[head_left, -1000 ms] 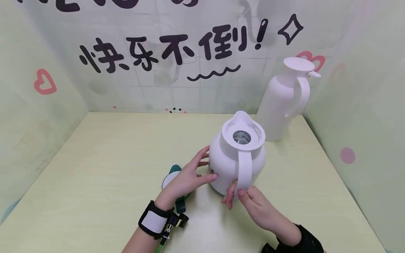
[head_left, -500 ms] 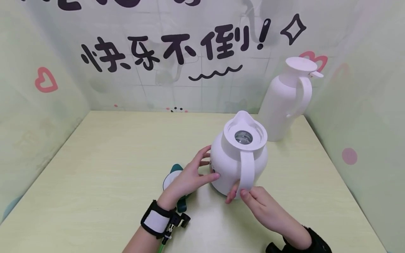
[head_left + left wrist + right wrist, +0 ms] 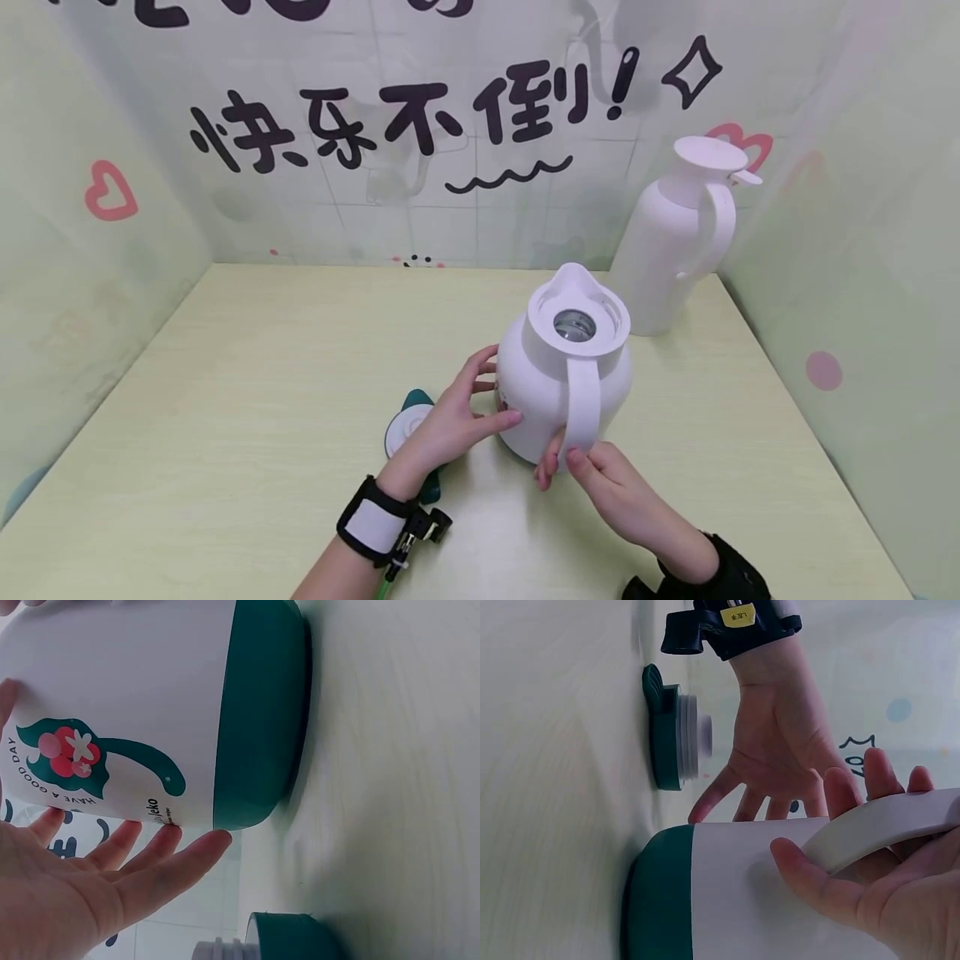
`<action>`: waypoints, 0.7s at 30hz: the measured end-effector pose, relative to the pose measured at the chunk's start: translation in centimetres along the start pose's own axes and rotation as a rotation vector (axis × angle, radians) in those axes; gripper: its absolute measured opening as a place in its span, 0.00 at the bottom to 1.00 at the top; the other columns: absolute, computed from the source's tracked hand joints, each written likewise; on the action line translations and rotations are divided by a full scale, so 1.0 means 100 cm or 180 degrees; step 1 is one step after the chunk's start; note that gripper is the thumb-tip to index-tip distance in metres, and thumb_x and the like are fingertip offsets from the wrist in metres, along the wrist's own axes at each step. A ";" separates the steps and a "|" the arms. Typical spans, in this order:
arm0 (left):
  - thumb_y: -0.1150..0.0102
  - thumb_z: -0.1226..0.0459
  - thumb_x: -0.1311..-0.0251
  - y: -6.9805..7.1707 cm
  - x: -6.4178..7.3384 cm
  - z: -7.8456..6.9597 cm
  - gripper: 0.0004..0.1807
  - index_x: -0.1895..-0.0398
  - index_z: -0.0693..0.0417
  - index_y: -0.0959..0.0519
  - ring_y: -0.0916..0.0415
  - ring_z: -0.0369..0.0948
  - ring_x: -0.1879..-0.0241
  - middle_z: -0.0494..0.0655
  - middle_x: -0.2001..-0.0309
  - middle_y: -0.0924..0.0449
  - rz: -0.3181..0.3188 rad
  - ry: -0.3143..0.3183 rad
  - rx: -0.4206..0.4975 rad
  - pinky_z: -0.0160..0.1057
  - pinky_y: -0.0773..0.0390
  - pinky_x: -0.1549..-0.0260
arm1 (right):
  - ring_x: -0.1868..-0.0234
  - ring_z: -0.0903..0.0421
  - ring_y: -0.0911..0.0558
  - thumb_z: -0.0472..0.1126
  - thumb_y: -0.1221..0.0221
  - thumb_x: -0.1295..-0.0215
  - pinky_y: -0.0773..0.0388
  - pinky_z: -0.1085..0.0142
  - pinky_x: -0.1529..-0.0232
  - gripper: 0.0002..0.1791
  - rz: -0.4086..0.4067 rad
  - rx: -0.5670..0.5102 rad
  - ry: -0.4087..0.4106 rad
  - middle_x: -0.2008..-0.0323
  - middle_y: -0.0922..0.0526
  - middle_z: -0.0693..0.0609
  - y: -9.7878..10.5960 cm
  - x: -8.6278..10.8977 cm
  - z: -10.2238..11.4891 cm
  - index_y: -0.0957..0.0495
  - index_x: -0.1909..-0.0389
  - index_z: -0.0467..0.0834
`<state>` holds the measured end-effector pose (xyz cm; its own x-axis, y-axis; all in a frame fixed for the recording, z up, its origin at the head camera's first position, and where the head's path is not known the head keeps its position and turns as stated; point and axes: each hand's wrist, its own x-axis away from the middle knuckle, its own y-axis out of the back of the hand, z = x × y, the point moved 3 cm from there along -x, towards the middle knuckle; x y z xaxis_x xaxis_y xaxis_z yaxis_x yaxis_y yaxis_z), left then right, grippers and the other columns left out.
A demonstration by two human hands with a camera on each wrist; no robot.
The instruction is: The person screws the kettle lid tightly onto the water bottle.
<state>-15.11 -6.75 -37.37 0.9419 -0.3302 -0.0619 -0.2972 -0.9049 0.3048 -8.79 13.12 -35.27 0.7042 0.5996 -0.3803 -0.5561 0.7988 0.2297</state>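
A round white thermos jug (image 3: pixel 525 392) with a dark green base (image 3: pixel 262 720) stands upright on the table, its top uncovered so the shiny inside shows. My left hand (image 3: pixel 457 417) has its fingers spread along the jug's left side, thumb and fingertips touching the wall. With my right hand (image 3: pixel 618 492) I hold the lower part of the jug's handle (image 3: pixel 583 400), the thumb on the near side and the fingers passing behind it. Beside the jug, partly hidden under my left wrist, lies a green-and-white stopper lid (image 3: pixel 667 739), threaded side up.
A tall white jug (image 3: pixel 663 242) with a handle stands at the back right of the pale wooden table (image 3: pixel 300 358). Printed cloth walls (image 3: pixel 285 217) enclose the table at the back and both sides. Each wrist wears a black strap (image 3: pixel 375 521) with a small camera.
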 end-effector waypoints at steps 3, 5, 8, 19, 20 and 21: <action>0.29 0.54 0.47 0.000 0.000 0.001 0.45 0.30 0.29 0.45 0.35 0.48 0.41 0.44 0.37 0.37 0.0004 0.0016 -0.0013 0.49 0.24 0.57 | 0.59 0.50 0.20 0.36 0.66 0.22 0.29 0.63 0.52 0.17 0.0000 0.0003 0.0024 0.69 0.22 0.45 0.000 0.000 -0.001 0.27 0.63 0.38; 0.30 0.53 0.47 0.002 0.001 0.001 0.45 0.29 0.31 0.46 0.35 0.49 0.40 0.45 0.37 0.37 0.0021 0.0046 -0.0073 0.49 0.24 0.56 | 0.59 0.51 0.20 0.36 0.66 0.22 0.29 0.63 0.52 0.17 -0.0005 0.0008 0.0029 0.69 0.22 0.45 0.000 0.000 -0.001 0.27 0.62 0.38; 0.31 0.52 0.46 0.010 0.004 -0.001 0.46 0.28 0.36 0.46 0.36 0.50 0.39 0.48 0.36 0.38 0.0024 0.0104 -0.0214 0.52 0.26 0.52 | 0.59 0.50 0.20 0.36 0.66 0.22 0.29 0.63 0.52 0.17 -0.0008 0.0003 0.0044 0.69 0.22 0.45 0.000 0.000 -0.001 0.27 0.63 0.37; 0.31 0.48 0.48 0.065 0.016 -0.015 0.49 0.27 0.45 0.47 0.42 0.56 0.35 0.55 0.32 0.42 -0.0023 0.0255 -0.1118 0.60 0.35 0.45 | 0.58 0.50 0.21 0.34 0.66 0.22 0.28 0.63 0.52 0.17 -0.0001 -0.0015 0.0062 0.69 0.22 0.45 -0.001 -0.001 0.002 0.28 0.63 0.37; 0.31 0.47 0.49 0.068 0.017 -0.016 0.49 0.27 0.46 0.47 0.42 0.57 0.35 0.57 0.32 0.42 0.0008 0.0306 -0.1205 0.60 0.36 0.45 | 0.58 0.50 0.20 0.34 0.66 0.22 0.28 0.63 0.52 0.17 0.0003 -0.0017 0.0059 0.69 0.22 0.45 -0.001 0.000 0.002 0.28 0.63 0.37; 0.31 0.47 0.49 0.070 0.018 -0.016 0.50 0.27 0.47 0.47 0.42 0.57 0.36 0.58 0.32 0.43 0.0051 0.0370 -0.1288 0.60 0.36 0.45 | 0.58 0.49 0.20 0.34 0.66 0.22 0.28 0.63 0.52 0.17 0.0006 -0.0019 0.0058 0.69 0.22 0.45 -0.001 0.000 0.001 0.28 0.63 0.37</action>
<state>-15.25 -13.25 -33.84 0.9560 -0.2897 0.0465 -0.2482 -0.7138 0.6549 -8.71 13.05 -35.15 0.6951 0.6000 -0.3960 -0.5600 0.7973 0.2250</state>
